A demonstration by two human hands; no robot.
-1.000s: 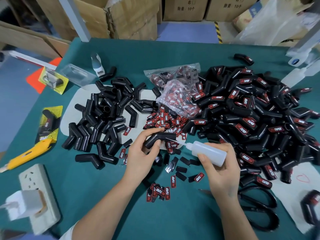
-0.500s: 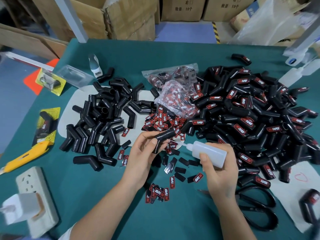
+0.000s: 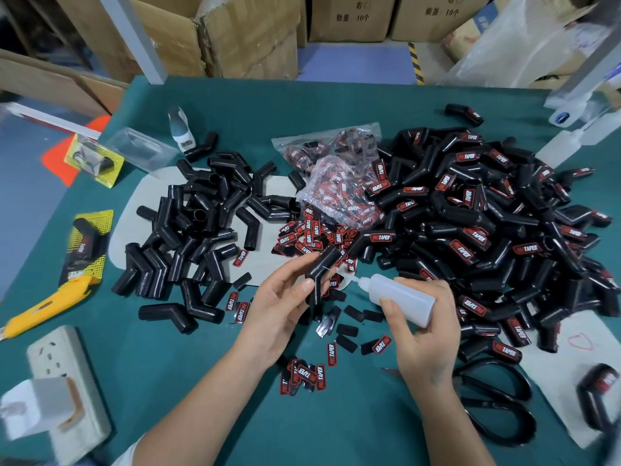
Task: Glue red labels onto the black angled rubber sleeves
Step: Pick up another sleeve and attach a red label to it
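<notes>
The left hand (image 3: 285,304) pinches one bare black angled sleeve (image 3: 321,275) between thumb and fingertips, holding it up off the green worktop (image 3: 208,381) with its bend turned toward the right, so the face that takes a label is open to the glue. The right hand (image 3: 426,334) is wrapped around a translucent squeeze bottle of glue (image 3: 396,295), tilted with its fine nozzle aimed left at the sleeve's elbow; the tip looks to be at or just beside the rubber, though contact is too fine to confirm. This reads as the gluing step, with the label not yet picked.

The layout suits the flow. Unlabelled sleeves (image 3: 201,230) lie in a heap on the left, within the left hand's reach. Finished ones bearing red labels form the larger pile of labelled sleeves (image 3: 487,230) on the right and far right. Loose red labels (image 3: 312,230) are scattered in the middle, just beyond the hands, with more near the wrists (image 3: 304,376), and clear bags of labels (image 3: 339,183) sit behind them. Black scissors (image 3: 497,405) lie near right, a yellow utility knife (image 3: 43,306) and a power strip (image 3: 60,375) near left.
</notes>
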